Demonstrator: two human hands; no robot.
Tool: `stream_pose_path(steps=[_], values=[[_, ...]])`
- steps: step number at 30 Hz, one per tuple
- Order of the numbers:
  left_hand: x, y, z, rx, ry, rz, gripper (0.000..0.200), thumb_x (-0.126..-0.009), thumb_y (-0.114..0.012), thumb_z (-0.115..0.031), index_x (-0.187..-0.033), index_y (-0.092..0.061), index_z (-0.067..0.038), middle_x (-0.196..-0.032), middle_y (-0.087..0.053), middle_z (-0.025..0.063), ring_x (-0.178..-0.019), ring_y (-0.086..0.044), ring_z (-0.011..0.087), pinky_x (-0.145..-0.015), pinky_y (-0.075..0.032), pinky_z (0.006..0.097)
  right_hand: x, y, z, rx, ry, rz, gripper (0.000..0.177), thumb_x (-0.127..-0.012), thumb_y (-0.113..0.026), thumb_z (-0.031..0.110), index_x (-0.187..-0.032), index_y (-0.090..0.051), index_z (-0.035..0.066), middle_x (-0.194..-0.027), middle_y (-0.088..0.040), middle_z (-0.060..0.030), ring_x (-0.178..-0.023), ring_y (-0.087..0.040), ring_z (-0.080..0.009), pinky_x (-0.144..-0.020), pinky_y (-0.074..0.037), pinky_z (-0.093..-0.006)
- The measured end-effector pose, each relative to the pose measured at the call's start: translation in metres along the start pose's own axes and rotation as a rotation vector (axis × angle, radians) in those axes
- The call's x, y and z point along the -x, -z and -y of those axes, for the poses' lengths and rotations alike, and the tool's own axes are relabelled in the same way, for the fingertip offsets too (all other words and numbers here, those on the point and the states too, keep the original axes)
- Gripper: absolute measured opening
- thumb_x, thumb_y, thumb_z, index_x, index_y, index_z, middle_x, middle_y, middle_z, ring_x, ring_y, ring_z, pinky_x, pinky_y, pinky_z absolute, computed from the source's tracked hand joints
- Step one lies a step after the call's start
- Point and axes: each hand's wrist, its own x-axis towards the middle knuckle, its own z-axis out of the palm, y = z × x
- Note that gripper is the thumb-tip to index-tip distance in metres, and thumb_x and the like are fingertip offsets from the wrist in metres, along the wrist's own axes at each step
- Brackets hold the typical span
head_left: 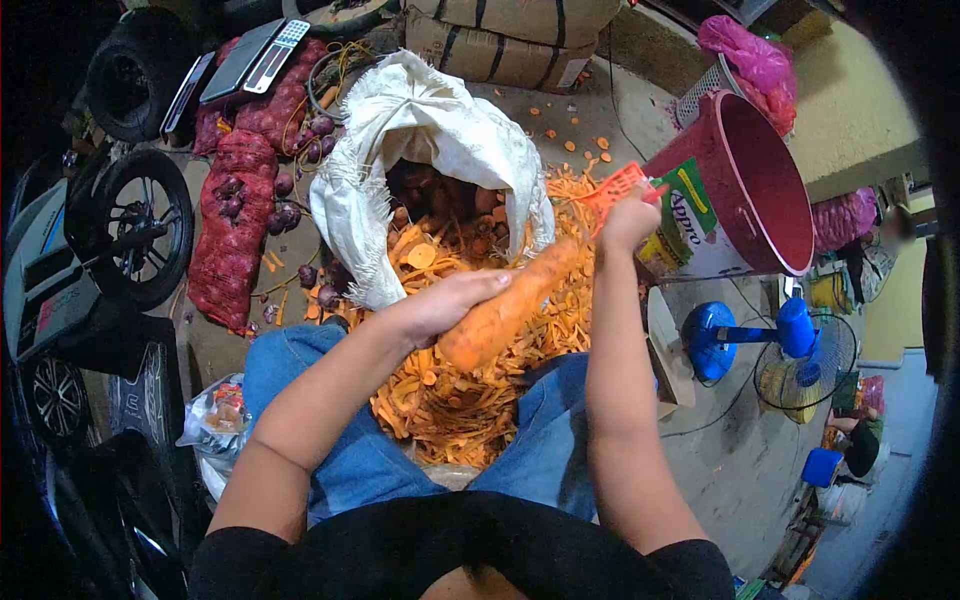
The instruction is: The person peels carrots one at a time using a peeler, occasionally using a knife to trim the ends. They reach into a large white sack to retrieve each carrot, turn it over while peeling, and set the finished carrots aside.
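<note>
In the head view my left hand (448, 303) is wrapped round a big, thick carrot (508, 318), which slants up to the right over a heap of orange peelings (450, 415). Much of the carrot's surface is smooth, with darker patches. My right hand (630, 222) grips an orange-red plastic peeler (614, 188) with slots in it, just beyond the carrot's far end and apart from it. Behind my left hand stands an open white woven sack (425, 110), with more carrots (450, 205) in its shadowed mouth.
A large dark-red bucket (735, 150) lies tilted at the right, near a blue fan (790, 335). Red net bags of onions (232, 235) are at the left, with a scale (245, 65) on top and a motorcycle (130, 230) beside them. Carrot slices (570, 145) are scattered on the floor.
</note>
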Motion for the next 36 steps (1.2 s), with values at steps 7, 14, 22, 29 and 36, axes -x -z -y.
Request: stream_pose_path(steps=[7,14,22,29,36], values=[[-0.008,0.03,0.0,0.238,0.034,-0.138,0.035,-0.084,-0.039,-0.03,-0.107,-0.042,-0.004,-0.091,-0.054,0.0102,-0.074,-0.057,0.0172,-0.063,-0.049,0.0302,0.035,0.007,0.046,-0.505,-0.299,0.427,0.025,-0.083,-0.045,0.021,-0.074,-0.048,-0.002,-0.066,-0.05,-0.0027,-0.058,-0.043,-0.0101,-0.053,-0.036,-0.0265],[-0.018,0.041,-0.004,0.451,-0.038,-0.08,0.035,-0.084,-0.039,-0.032,-0.103,-0.045,-0.003,-0.093,-0.055,0.0114,-0.073,-0.058,0.0179,-0.062,-0.05,0.0301,0.065,-0.001,0.049,-0.374,-0.084,0.522,0.026,-0.083,-0.046,0.023,-0.072,-0.049,0.0,-0.058,-0.044,0.0015,-0.053,-0.038,-0.0075,-0.05,-0.033,-0.025],[-0.02,0.048,-0.005,0.572,-0.055,-0.041,0.04,-0.083,-0.038,-0.035,-0.105,-0.041,-0.001,-0.082,-0.054,0.0139,-0.074,-0.057,0.0271,-0.059,-0.05,0.0401,0.052,-0.003,0.046,-0.566,-0.241,0.454,0.022,-0.083,-0.046,0.021,-0.071,-0.049,0.003,-0.057,-0.042,0.0036,-0.048,-0.033,-0.0045,-0.044,-0.029,-0.0222],[-0.039,0.054,0.013,0.734,-0.046,0.118,0.037,-0.084,-0.035,-0.033,-0.106,-0.043,-0.004,-0.09,-0.055,0.0125,-0.08,-0.057,0.0222,-0.064,-0.049,0.0381,0.088,0.002,0.06,-0.583,-0.444,0.625,0.024,-0.082,-0.047,0.021,-0.067,-0.049,0.003,-0.057,-0.044,0.0027,-0.05,-0.037,-0.0065,-0.045,-0.031,-0.0235],[-0.045,0.042,0.014,0.652,-0.091,-0.154,0.036,-0.086,-0.031,-0.03,-0.106,-0.043,-0.003,-0.096,-0.055,0.0109,-0.082,-0.056,0.0191,-0.07,-0.047,0.0326,0.116,0.01,0.07,-0.443,-0.037,0.689,0.024,-0.081,-0.049,0.021,-0.069,-0.047,-0.001,-0.055,-0.045,-0.0042,-0.051,-0.038,-0.0101,-0.047,-0.033,-0.0276]])
